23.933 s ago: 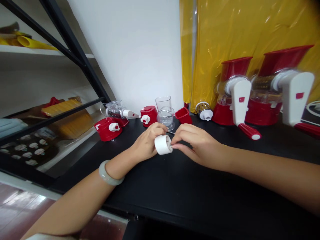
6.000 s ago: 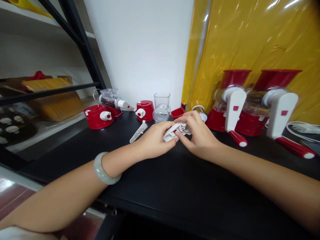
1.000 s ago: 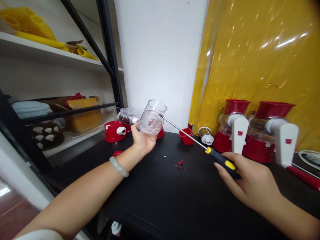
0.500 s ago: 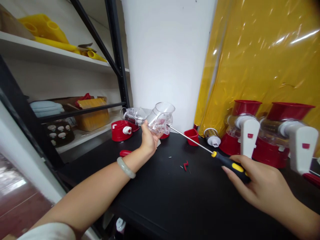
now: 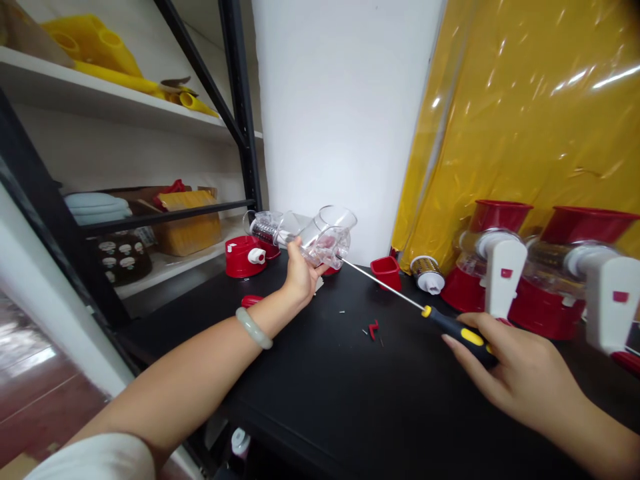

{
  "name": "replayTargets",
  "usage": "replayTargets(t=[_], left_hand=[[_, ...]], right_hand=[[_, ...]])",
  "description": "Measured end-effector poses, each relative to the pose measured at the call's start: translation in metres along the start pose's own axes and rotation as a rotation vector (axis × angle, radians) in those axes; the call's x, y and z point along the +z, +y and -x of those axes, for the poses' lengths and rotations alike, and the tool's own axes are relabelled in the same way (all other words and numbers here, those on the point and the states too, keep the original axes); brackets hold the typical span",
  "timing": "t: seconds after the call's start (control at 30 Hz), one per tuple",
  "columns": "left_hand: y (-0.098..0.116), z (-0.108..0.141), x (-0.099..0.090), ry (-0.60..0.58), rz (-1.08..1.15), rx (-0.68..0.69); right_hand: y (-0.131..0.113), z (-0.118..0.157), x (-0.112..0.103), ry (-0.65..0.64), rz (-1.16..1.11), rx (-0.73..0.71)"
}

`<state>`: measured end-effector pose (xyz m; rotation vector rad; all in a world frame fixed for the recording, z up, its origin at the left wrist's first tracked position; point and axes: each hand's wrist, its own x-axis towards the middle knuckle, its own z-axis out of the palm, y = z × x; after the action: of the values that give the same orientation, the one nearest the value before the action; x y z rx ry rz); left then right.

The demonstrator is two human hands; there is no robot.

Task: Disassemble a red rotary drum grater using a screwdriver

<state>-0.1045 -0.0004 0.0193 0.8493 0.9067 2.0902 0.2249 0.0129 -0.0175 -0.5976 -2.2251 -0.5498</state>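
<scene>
My left hand (image 5: 301, 273) is closed round a clear plastic grater housing (image 5: 320, 237), tilted and held above the black table. My right hand (image 5: 515, 373) grips the dark handle of a screwdriver (image 5: 390, 288) with yellow patches. The screwdriver's long shaft points up and left, its tip at the housing's right side; whether it sits on a screw is too small to tell. On the table below lie a small red plastic part (image 5: 373, 329) and a few tiny screws (image 5: 365, 332).
Two assembled red and white rotary graters (image 5: 505, 267) stand at the right. A metal grating drum (image 5: 427, 274) and a red square cup (image 5: 386, 271) are at the back. A red base (image 5: 245, 257) stands back left, beside a black-framed shelf (image 5: 240, 100).
The view has shifted slightly. Both hands keep their holds, and the screwdriver tip stays at the clear housing.
</scene>
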Motion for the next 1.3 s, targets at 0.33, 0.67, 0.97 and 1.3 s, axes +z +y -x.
replayTargets(t=[0.33,0.67,0.97,1.3], left_hand=[[-0.002,0.003,0.0,-0.036,-0.061,0.034],[-0.003,0.001,0.0,-0.014,0.074,0.058],[-0.006,-0.002,-0.002,-0.034,0.131,0.037],[-0.007,-0.003,-0.004,-0.001,0.105,0.065]], right_hand=[[-0.003,0.0,0.0,-0.025,-0.001,0.024],[-0.004,0.002,0.01,-0.077,-0.24,0.163],[-0.001,0.005,0.01,-0.072,-0.265,0.116],[-0.013,-0.009,0.009,-0.196,-0.892,0.893]])
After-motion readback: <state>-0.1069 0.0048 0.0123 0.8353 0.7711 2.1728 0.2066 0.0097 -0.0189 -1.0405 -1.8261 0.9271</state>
